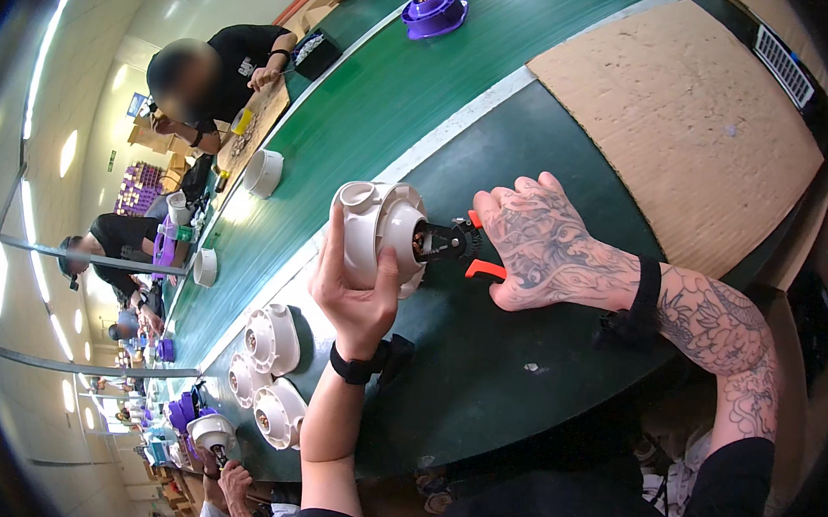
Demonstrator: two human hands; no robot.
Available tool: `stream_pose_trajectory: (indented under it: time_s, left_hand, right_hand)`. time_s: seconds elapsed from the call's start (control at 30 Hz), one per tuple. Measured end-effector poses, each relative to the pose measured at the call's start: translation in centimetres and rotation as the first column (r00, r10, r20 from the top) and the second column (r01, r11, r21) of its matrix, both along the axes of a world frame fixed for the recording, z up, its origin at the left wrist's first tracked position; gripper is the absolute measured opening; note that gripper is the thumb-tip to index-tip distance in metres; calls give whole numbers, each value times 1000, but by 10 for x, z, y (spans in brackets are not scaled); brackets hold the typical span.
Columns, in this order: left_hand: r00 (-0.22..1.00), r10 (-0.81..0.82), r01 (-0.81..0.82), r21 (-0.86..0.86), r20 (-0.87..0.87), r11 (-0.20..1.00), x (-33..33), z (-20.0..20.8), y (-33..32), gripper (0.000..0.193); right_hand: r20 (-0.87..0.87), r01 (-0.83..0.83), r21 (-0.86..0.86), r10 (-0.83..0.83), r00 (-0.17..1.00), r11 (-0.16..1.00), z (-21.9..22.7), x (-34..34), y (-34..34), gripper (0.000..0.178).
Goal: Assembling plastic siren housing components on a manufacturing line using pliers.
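My left hand (359, 307) is closed around a white plastic housing (363, 241), holding it up above the dark green table. A round tube opening is on its upper left, and coppery parts show in the opening on its right side. My right hand (552, 248) grips the orange handles of black pliers (448, 243). The pliers' jaws reach into the housing's right opening, so their tips are hidden. At the left, beside my left forearm, three similar white housings rest on the table, one of them the upper housing (273, 339).
A green conveyor belt (503, 51) runs along the far side, carrying a purple housing (435, 13) and a white housing (264, 173). A cardboard sheet (678, 123) lies at the right. Co-workers (241, 68) stand across the belt; another person's hands (232, 482) work at lower left.
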State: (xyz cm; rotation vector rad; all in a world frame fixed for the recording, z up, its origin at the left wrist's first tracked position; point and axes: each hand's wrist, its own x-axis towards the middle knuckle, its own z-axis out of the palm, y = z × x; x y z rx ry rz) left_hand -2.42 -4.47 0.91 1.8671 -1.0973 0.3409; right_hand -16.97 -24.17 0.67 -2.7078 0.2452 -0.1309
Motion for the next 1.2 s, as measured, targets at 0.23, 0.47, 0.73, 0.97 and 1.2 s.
stream_pose_trajectory:
  time_s: [0.23,0.47,0.73,0.97,1.2]
  left_hand:
    - [997,17,-19,22,80,1000,3,-1,-6,67]
    - [979,36,-39,11,199,999,7,6,-11,65]
    - [971,238,-236,-99,3,967,47,3,19,61]
    - [822,195,-378,-257,-535,889,62,-22,93,53]
    - [377,232,-394,71,-897,916,37,-32,166,43]
  right_hand:
    - [-27,-19,40,20,999,999,-4,2,-7,58]
    - [180,37,-173,-5,984,984,-3,6,-4,56]
    - [85,-69,-221,89,992,973,10,-3,10,59]
    - [-121,-164,-52,157,980,985,-9,6,10,69]
    - [-102,-160,-13,158,982,987,-10,6,11,68]
